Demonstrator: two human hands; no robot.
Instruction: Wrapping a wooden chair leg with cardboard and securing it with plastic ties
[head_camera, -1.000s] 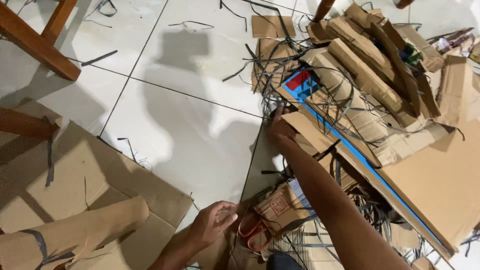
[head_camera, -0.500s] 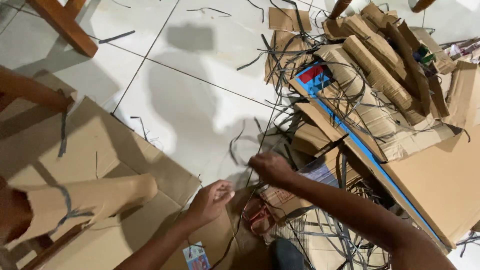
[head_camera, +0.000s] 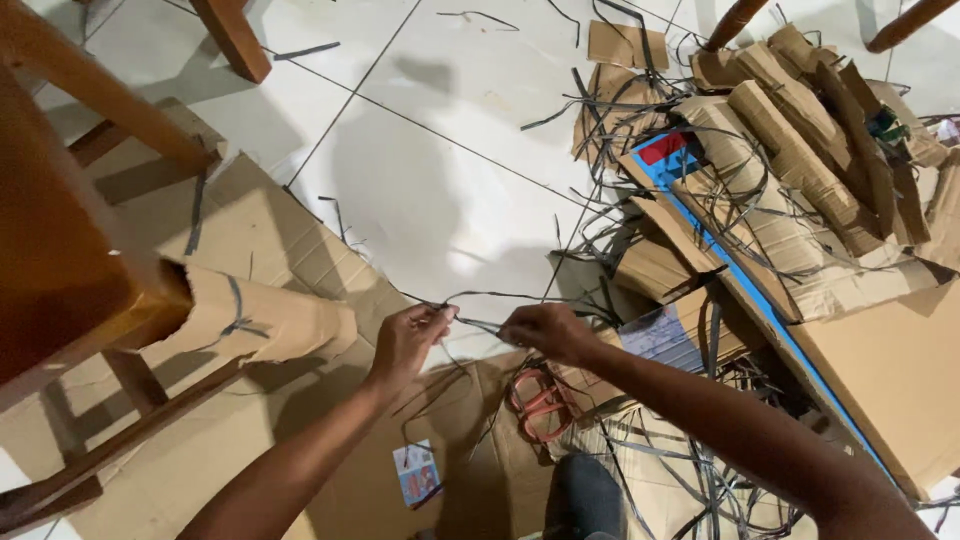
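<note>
Two bare hands are meeting low in the middle of the view, over flattened brown cardboard (head_camera: 300, 470) that is lying on a floor of pale glossy tiles (head_camera: 440, 150). Nearest the camera, a small printed card (head_camera: 417, 473) in blue and red is lying on that cardboard, and a dark rounded shape at the bottom edge is too cut off to tell. Just right of the card, orange-handled scissors (head_camera: 540, 403) are resting on the cardboard among loose strips.

Left hand (head_camera: 408, 338) is pinching a thin dark plastic strap (head_camera: 478, 322) between thumb and fingertips, the other fingers curling in. Right hand (head_camera: 545, 330) is closing around the same strap just beside it, knuckles up, so the strap is stretching tight between the two hands and trailing off to either side.

At the left, brown wooden furniture legs (head_camera: 90, 270) are standing close to the camera, with a rolled piece of cardboard (head_camera: 265, 322) jutting out from behind them, a dark strap looped round it. At the right, a big flat carton with a bright blue edge band (head_camera: 745, 290) is lying aslant, and a pale printed sheet (head_camera: 665, 335) is sitting against its near side. Farther off, a heap of folded, corrugated cardboard pieces (head_camera: 800, 150) is piling up, tangled all over with more dark straps; a red and blue patch (head_camera: 668, 150) is showing at its near corner. Beyond, more wooden legs are crossing the top edge.
</note>
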